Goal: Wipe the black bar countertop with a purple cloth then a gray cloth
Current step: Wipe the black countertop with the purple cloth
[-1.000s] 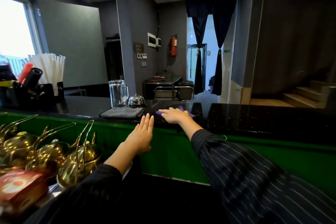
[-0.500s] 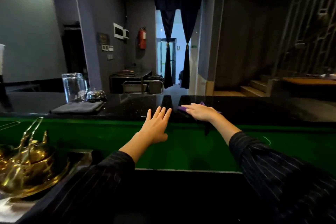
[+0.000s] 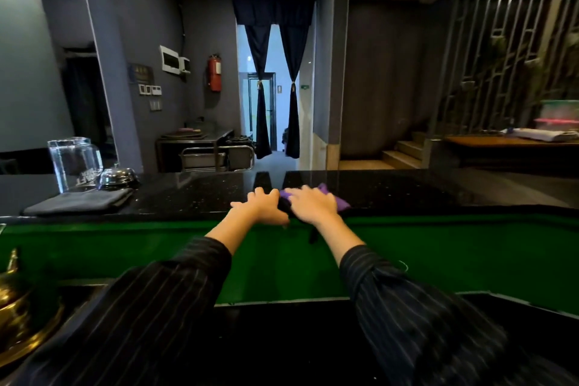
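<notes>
The black speckled countertop (image 3: 194, 194) runs across the view above a green front panel. My right hand (image 3: 313, 204) lies flat on the purple cloth (image 3: 340, 199), pressing it onto the counter near its front edge; only the cloth's right and far corners show. My left hand (image 3: 261, 207) rests on the counter edge just left of it, fingers spread, holding nothing. A folded gray cloth (image 3: 78, 201) lies on the counter at the left.
A clear glass pitcher (image 3: 73, 163) and a chrome call bell (image 3: 118, 177) stand behind the gray cloth. Brass teapots (image 3: 18, 307) sit low at the left. The counter stretches on to the right toward stairs (image 3: 401, 153) and a wooden table.
The view has swung right. My right hand has slid the purple cloth along the counter, and my left hand has moved up from the green panel onto the counter edge beside it.
</notes>
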Tool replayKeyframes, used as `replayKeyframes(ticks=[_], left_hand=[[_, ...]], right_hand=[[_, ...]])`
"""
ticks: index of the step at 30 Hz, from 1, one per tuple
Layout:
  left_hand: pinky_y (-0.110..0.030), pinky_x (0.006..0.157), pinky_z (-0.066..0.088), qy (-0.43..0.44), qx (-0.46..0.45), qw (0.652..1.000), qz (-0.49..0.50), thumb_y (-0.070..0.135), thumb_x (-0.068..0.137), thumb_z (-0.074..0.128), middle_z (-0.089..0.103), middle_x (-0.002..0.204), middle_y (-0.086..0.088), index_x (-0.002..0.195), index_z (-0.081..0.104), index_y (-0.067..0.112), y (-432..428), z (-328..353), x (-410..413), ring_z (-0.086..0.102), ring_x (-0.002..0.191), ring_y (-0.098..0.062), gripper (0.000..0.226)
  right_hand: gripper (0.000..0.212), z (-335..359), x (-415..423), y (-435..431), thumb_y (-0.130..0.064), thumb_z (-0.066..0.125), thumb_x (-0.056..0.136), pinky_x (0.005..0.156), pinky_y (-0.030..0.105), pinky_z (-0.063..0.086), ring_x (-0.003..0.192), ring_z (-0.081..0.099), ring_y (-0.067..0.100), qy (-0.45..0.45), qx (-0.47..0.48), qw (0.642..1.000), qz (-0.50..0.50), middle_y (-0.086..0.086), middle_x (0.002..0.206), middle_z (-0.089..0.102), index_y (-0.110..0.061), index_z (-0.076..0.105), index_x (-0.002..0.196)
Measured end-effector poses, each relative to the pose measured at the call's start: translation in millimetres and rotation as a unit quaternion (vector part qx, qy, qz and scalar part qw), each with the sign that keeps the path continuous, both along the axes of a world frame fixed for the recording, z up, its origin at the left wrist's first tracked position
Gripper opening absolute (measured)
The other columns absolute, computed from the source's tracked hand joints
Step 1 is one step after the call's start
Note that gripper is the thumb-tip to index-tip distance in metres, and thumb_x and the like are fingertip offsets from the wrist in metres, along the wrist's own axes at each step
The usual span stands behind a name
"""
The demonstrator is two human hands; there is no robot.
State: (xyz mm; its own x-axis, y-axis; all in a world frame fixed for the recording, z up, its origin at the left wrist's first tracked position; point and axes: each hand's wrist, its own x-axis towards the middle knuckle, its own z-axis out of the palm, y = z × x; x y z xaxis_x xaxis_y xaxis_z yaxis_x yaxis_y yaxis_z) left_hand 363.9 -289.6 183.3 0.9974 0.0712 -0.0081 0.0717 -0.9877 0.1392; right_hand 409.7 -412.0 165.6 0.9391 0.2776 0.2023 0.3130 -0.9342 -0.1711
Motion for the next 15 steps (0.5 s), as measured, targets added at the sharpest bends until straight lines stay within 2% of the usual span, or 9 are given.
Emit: replayKeyframes(ticks=[3, 5, 7, 10, 15], left_hand=[[-0.060, 0.106, 0.032, 0.009, -0.007, 0.999, -0.037, 0.040, 0.075, 0.066, 0.041, 0.139, -0.016, 0.132, 0.046, 0.014, -29, 11, 15, 0.037, 0.130, -0.040, 0.066], [-0.062, 0.105, 0.031, 0.008, -0.020, 0.998, -0.065, 0.044, 0.078, 0.062, 0.045, 0.137, -0.014, 0.132, 0.045, 0.017, -41, 10, 20, 0.041, 0.128, -0.037, 0.063], [-0.068, 0.108, 0.019, 0.005, -0.026, 0.996, -0.085, 0.052, 0.087, 0.051, 0.039, 0.146, -0.007, 0.141, 0.035, 0.027, -47, 2, 21, 0.034, 0.136, -0.033, 0.062], [-0.068, 0.109, 0.004, -0.005, 0.004, 0.993, -0.116, 0.056, 0.095, 0.030, 0.014, 0.160, 0.003, 0.148, 0.015, 0.040, -49, -15, 25, 0.010, 0.147, -0.026, 0.057], [-0.060, 0.114, 0.007, -0.049, 0.040, 0.990, -0.129, 0.056, 0.096, 0.023, 0.008, 0.160, 0.007, 0.148, 0.008, 0.044, -49, -26, 27, 0.004, 0.148, -0.021, 0.056]], right_hand=[[0.042, 6, 1, -25, -0.042, 0.025, 0.102, 0.105, 0.050, 0.031, 0.133, 0.043, 0.028, 0.027, 0.009, 0.997, 0.066, 0.004, 0.143, 0.047, -0.046, 0.039, 0.142], [0.044, 9, 10, -57, -0.043, 0.022, 0.102, 0.106, 0.050, 0.029, 0.135, 0.041, 0.028, 0.043, 0.010, 0.998, 0.043, 0.002, 0.147, 0.043, -0.046, 0.036, 0.144], [0.047, 10, 22, -98, -0.042, 0.020, 0.101, 0.107, 0.050, 0.027, 0.138, 0.037, 0.029, 0.043, 0.012, 0.999, -0.015, 0.000, 0.151, 0.039, -0.046, 0.033, 0.146], [0.050, 10, 44, -152, -0.040, 0.018, 0.100, 0.111, 0.050, 0.023, 0.142, 0.031, 0.030, 0.061, 0.012, 0.993, -0.105, 0.000, 0.156, 0.033, -0.043, 0.028, 0.149], [0.053, 12, 70, -166, -0.037, 0.025, 0.100, 0.118, 0.054, 0.012, 0.148, 0.016, 0.034, 0.098, -0.012, 0.972, -0.215, 0.007, 0.162, 0.018, -0.034, 0.022, 0.152]])
